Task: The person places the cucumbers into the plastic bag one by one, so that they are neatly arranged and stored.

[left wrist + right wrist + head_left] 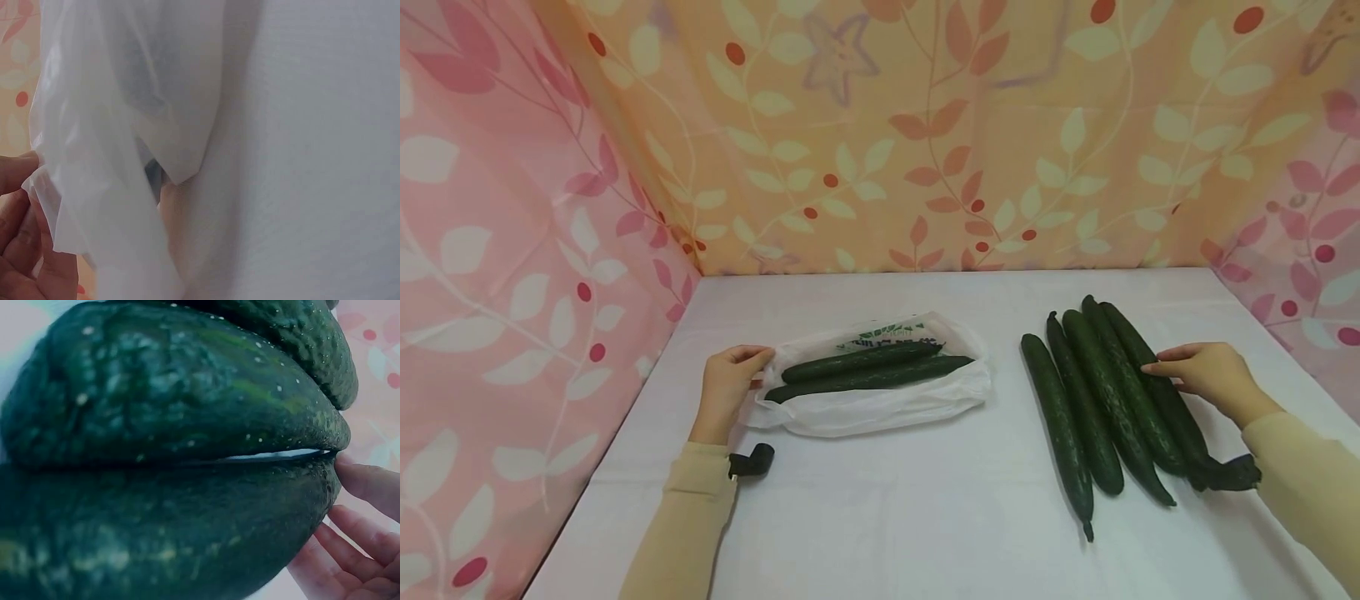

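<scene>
A white plastic bag [880, 417] with green print lies on its side, its opening partly spread. Two dark green cucumbers, a rear one [861, 361] and a front one [872, 381], rest in it. My left hand [726, 392] pinches the bag's left edge between thumb and fingers; the left wrist view shows the thin film [81, 156] bunched there. On the right, several long cucumbers [1101, 392] lie side by side. My right hand [1213, 377] grips the rightmost cucumber [1176, 417], thumb on one side, fingers on the other; the right wrist view shows the fingers [362, 531] against its skin.
A white cloth covers the table [910, 508]. An orange leaf-patterned curtain [925, 142] hangs behind it, with a pink one [512, 250] along the left and another at the right. A black strap-on piece [752, 461] sits at my left wrist.
</scene>
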`<state>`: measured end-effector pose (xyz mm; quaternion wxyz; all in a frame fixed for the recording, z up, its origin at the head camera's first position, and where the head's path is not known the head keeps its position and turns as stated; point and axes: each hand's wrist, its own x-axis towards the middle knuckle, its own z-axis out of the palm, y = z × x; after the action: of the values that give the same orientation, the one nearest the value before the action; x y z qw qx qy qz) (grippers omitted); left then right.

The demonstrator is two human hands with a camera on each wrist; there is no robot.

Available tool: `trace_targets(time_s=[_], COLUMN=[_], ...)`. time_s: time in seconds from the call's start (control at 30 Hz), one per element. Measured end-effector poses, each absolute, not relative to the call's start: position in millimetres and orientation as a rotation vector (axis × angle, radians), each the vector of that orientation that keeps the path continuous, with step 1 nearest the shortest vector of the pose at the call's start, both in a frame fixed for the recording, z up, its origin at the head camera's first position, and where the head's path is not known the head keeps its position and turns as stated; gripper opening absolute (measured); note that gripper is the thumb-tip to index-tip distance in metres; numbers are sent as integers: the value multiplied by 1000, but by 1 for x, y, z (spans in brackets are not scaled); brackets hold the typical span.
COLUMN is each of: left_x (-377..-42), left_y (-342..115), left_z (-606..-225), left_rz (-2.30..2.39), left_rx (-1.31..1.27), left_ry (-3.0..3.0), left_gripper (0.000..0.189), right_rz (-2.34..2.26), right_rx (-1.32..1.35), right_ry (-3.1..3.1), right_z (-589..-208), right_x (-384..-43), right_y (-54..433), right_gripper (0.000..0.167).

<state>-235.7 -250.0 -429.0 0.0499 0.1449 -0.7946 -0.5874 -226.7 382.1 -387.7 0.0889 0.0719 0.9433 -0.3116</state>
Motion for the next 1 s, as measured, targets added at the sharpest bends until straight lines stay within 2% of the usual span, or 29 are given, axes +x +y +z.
trace_targets(time_s=[0.73,1.0], left_x=[-233,-233], left_y=[-252,-250], left_z=[-428,-425], left_rz=[-1798,-1795], left_rx=[442,430], left_ry=[-2411,-2413], left_gripper=[40,40], right_rz=[-769,-761], right_rx=[242,247], right_ry=[2812,2782], right_z=[-389,-386], right_x=[-236,-239], right_y=[381,383], right_gripper=[78,73])
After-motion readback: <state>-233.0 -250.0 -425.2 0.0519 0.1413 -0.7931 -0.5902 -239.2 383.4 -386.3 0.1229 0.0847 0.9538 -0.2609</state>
